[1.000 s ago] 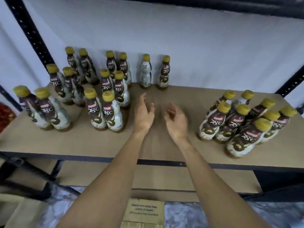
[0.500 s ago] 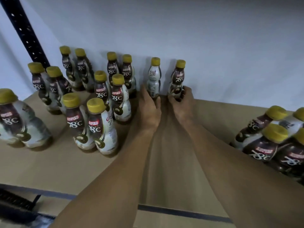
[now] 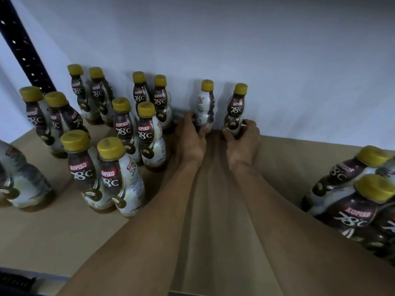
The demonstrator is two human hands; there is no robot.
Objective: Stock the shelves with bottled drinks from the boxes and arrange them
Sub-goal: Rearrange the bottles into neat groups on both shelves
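You have both hands far in at the back edge of the shelf [image 3: 53, 236], where two bottles stand alone against the white backing [image 3: 277, 60]. Your left hand [image 3: 190, 137] has its fingers curled around the lower body of the white-sided bottle [image 3: 205, 107], and your right hand [image 3: 243, 139] is closed in the same way around the base of the dark-labelled bottle [image 3: 235, 110]. Both bottles are upright on the shelf, near each other but with a clear gap between them. The grip is low, close to the base, which I judge is good for sliding or turning a bottle without tipping it. The white-sided bottle shows its back to you, while its neighbour shows the printed label, so I think this one needs a turn to face the front. To the left, the paired bottles [image 3: 128, 129] stand in neat twos running from the back edge toward the front edge, near the black post [image 3: 23, 52]; this pattern probably explains why you hold these two together, to make the next pair. At the right edge, a cluster of bottles [image 3: 352, 210] is packed close and not yet spread into rows. Your forearms lie over the bare middle of the shelf, touching no other bottle as far as I can see.
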